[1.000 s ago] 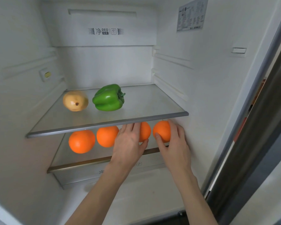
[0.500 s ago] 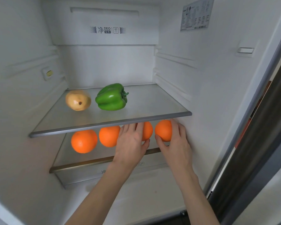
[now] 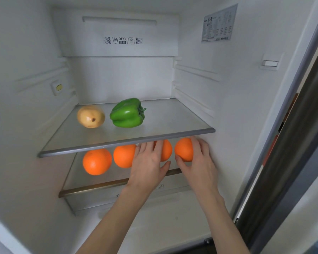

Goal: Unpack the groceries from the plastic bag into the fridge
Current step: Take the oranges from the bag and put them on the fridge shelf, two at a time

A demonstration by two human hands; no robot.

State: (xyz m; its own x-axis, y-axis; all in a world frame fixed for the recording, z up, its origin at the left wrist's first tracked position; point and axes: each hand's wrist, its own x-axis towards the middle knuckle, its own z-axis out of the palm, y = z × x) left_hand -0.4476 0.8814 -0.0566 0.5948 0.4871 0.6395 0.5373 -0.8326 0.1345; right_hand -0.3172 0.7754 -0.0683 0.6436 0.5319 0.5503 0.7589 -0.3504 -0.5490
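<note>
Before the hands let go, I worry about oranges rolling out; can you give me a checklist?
1. Right hand wraps the rightmost orange: ok.
2. Left hand covers the third orange: ok.
3. Two left oranges rest free on the lower shelf: ok.
4. Oranges sit back from the shelf's front edge: ok.
5. Held oranges rest on the shelf: cannot tell.

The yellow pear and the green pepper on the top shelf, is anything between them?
No. In the head view, only a narrow bare strip of the glass shelf shows between the yellow pear and the green bell pepper.
</note>
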